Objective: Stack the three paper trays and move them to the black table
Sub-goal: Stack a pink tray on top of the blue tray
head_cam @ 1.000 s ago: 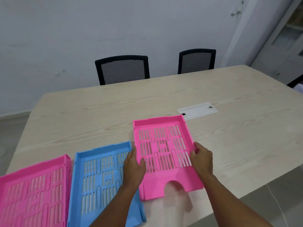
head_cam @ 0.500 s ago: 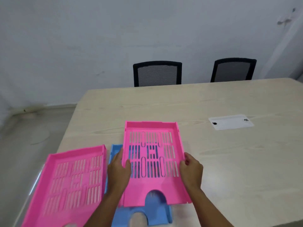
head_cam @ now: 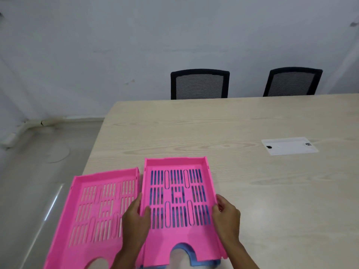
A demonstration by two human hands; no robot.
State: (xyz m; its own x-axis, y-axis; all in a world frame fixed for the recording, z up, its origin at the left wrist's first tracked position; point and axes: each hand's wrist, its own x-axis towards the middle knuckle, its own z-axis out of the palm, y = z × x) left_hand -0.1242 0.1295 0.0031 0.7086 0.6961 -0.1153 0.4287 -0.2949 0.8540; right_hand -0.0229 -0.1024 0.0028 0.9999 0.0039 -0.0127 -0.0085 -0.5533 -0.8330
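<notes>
A pink paper tray [head_cam: 177, 199] lies squarely on top of the blue paper tray [head_cam: 206, 263], which shows only through the slots and at the near edge. My left hand [head_cam: 136, 220] grips the pink tray's left wall and my right hand [head_cam: 226, 216] grips its right wall. A second pink tray [head_cam: 93, 216] lies flat beside it on the left, near the table's left edge, touched by neither hand.
The light wooden table [head_cam: 272, 191] stretches to the right and back. A white cable cover plate [head_cam: 289, 146] is set into it at the right. Two black mesh chairs [head_cam: 200, 84] [head_cam: 292, 82] stand at the far side. Grey floor lies left.
Both hands carried the pink tray leftwards from beside the blue tray and set it down over the blue one. My view swung to the left.
</notes>
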